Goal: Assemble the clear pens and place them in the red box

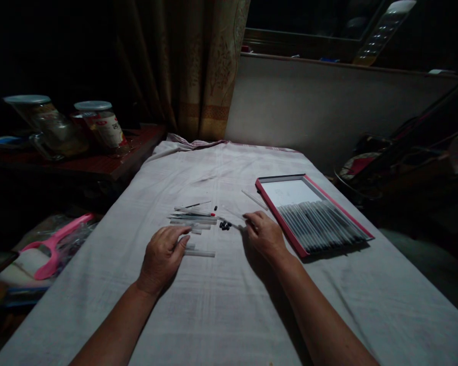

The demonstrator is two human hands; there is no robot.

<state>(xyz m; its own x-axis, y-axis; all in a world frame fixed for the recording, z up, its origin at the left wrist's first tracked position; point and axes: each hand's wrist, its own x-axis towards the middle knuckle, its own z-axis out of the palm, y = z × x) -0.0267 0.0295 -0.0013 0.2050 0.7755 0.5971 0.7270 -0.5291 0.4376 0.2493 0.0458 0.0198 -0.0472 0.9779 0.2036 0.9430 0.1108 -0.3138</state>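
My left hand [162,255] is at the left of a loose pile on the cloth, fingers curled, thumb and index tips close together. Clear pen tubes [200,253] lie beside its fingertips; whether one is between them is hidden. My right hand [265,235] pinches the end of a thin, pale, see-through pen tube [234,211], blurred, pointing left. Between the hands lie small black caps [225,225], thin pen refills [193,214], one with a red tip, and more clear tubes. Right of my right hand, a red-edged shallow box [280,218] holds a row of clear, black-ended pens [322,226].
A white cloth [213,315] covers the bed-like surface. One more tube [254,200] lies by the box. At left, a dark red table [137,140] carries lidded jars [105,127], with a pink-handled thing [51,249] below. Behind are a curtain [209,66] and a wall [282,101].
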